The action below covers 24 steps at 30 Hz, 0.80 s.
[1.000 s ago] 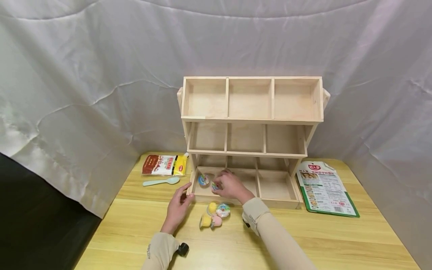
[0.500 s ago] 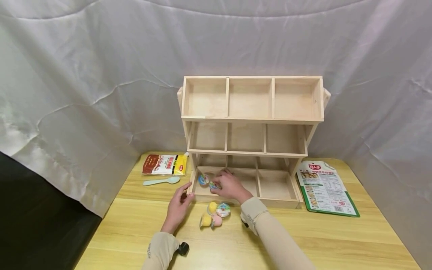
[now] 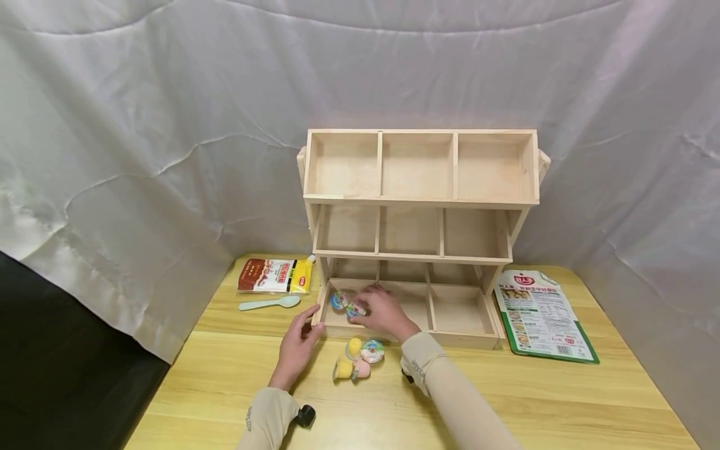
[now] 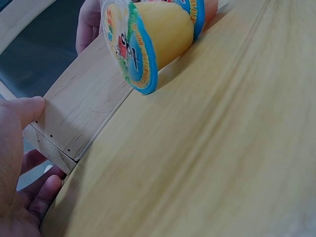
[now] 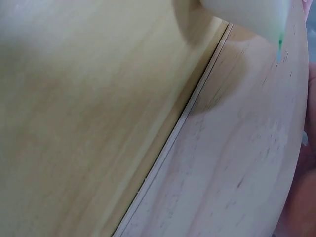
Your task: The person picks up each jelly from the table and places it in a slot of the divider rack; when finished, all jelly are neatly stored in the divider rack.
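A three-tier wooden organizer [image 3: 420, 201] with open compartments stands on the table. Its bottom left compartment holds a jelly cup [image 3: 339, 300] with a blue-rimmed lid. Beside it, my right hand [image 3: 384, 312] pinches a second jelly cup [image 3: 355, 311] low in the same compartment. My left hand [image 3: 296, 347] grips the organizer's front left corner, thumb on the front board [image 4: 74, 103] and fingers round the side in the left wrist view. Several jelly cups lie in front on the table: a yellow one [image 3: 342, 368], a pink one [image 3: 361, 367] and a pale one with its lid up [image 3: 372, 351].
Left of the organizer lie a red, white and yellow food pouch [image 3: 274, 275] and a pale green spoon [image 3: 270, 303]. A green and white food packet [image 3: 545, 315] lies to its right. Grey curtain [image 3: 416, 69] hangs behind.
My right hand has shifted the held jelly cup slightly left, closer to the first one, and more of its lid shows. My left hand has stayed at the corner.
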{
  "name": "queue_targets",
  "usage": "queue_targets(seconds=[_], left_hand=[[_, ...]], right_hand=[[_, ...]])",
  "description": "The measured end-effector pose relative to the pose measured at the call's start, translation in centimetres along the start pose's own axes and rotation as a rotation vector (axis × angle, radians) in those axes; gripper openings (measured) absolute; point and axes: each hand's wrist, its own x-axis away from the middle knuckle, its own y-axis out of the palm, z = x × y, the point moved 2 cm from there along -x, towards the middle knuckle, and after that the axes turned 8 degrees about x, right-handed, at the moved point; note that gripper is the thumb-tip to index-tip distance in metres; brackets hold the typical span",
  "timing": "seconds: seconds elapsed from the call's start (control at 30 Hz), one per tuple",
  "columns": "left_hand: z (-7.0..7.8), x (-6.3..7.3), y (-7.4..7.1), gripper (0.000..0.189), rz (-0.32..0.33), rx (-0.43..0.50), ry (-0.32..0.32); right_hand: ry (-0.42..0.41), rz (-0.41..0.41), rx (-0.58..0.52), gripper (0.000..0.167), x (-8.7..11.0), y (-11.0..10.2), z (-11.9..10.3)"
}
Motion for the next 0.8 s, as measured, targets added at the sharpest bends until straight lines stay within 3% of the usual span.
queue_targets(seconds=[0.33, 0.6, 0.8], left_hand=[[0.2, 0.1, 0.2, 0.048, -0.013, -0.01, -0.013], [0.1, 0.1, 0.1, 0.049, -0.006, -0.024, -0.02], [0.0, 0.1, 0.0, 0.049, -0.008, -0.025, -0.015]], right_hand=[[-0.004, 0.006, -0.008, 0.055, 0.7, -0.3, 0.1], [-0.036, 0.097, -0.08, 0.046, 1.6, -1.6, 0.7], [0.008, 0.127, -0.123, 0.048, 2.7, -2.8, 1.3]])
